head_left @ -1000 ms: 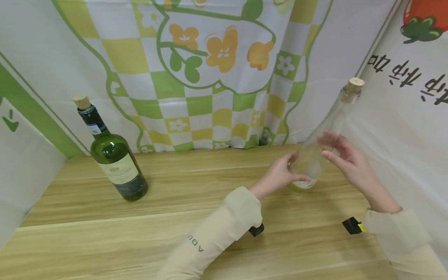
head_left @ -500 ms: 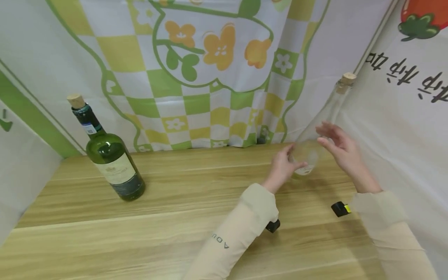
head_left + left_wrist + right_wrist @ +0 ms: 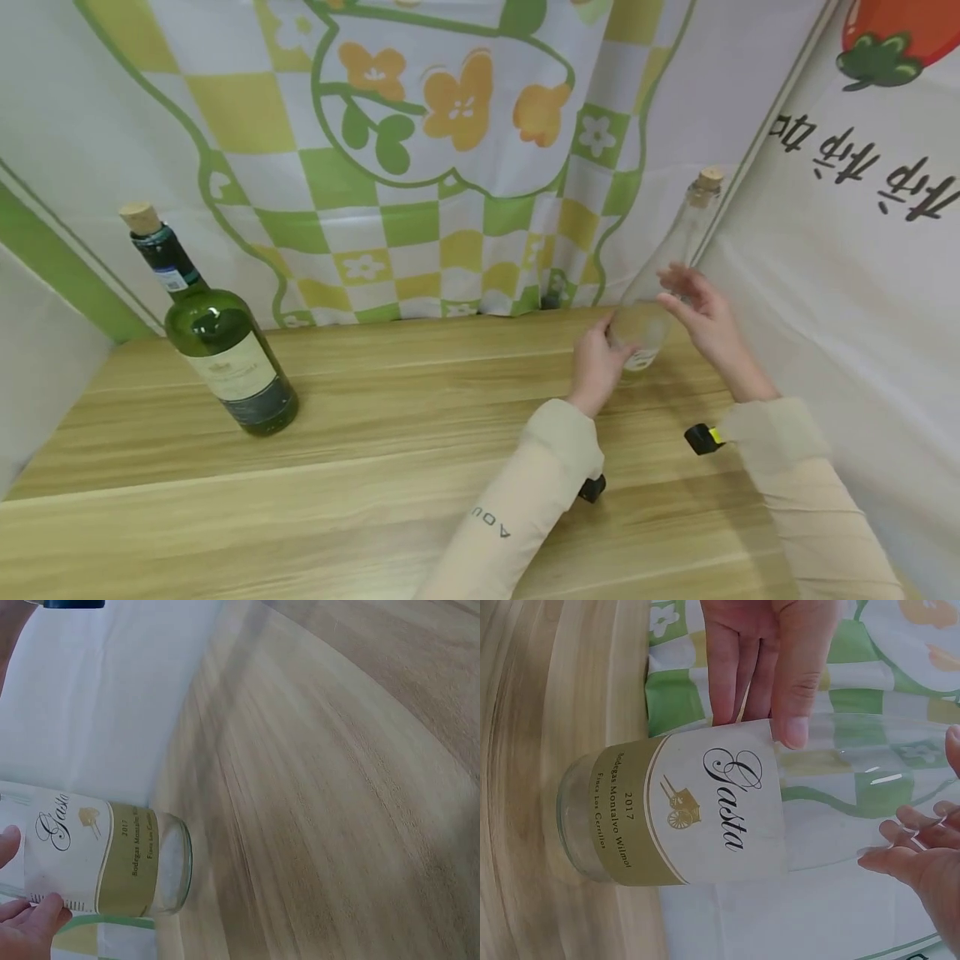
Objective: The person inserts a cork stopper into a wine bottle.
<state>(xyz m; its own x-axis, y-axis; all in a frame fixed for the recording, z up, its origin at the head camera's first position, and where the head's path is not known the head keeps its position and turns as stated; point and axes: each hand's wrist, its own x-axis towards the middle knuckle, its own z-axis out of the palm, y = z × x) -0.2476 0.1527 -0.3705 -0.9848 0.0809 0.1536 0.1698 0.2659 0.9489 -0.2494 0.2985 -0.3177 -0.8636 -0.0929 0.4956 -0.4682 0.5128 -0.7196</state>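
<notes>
A clear glass wine bottle (image 3: 643, 333) with a cork (image 3: 709, 177) stands upright at the back right of the wooden table. Its white and gold label (image 3: 697, 814) reads "Gasta". My left hand (image 3: 597, 367) grips it low on its left side, thumb across the front and fingers behind; the right wrist view shows this thumb on the label's upper edge. Higher up on the other side is my right hand (image 3: 708, 321), its fingers relaxed, reaching behind the glass, with the thumb beside it. How firmly these fingers touch is unclear.
A corked green wine bottle (image 3: 232, 358) with a cream label stands on the left of the table (image 3: 360, 433). Behind hangs a checked flower-print curtain (image 3: 450, 242). A white cloth wall (image 3: 840, 292) rises close on the right.
The clear bottle has moved back toward the curtain, and both hands have gone with it. The whole head view has shifted slightly, moving the green bottle left in the picture.
</notes>
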